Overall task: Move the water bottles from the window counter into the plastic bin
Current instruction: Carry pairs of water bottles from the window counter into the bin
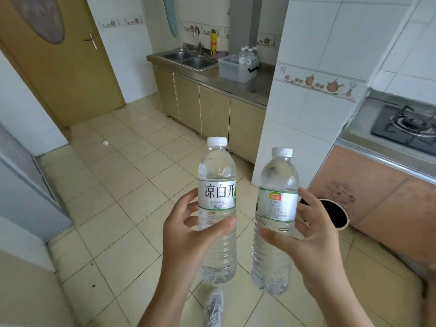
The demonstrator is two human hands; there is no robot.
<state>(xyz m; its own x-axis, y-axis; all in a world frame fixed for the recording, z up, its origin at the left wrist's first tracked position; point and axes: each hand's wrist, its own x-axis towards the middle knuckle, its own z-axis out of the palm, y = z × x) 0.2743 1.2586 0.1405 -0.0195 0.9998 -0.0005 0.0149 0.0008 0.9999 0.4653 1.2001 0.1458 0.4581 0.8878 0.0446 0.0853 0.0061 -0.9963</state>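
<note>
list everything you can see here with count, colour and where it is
held water bottles: 2, clear with white caps, one in the left hand, one in the right hand
plastic bin: 1, translucent grey, on the steel counter right of the sink
bottles in the bin: about 3, clear, standing at its far end
sink: 1 double, steel, with a tap
spray can: 1, yellow and red, behind the sink
door: 1, olive, at left
gas hob: 1, black, at right
shoe: 1, grey, on the tiled floor
hands: 2, left and right, each gripping a bottle
</note>
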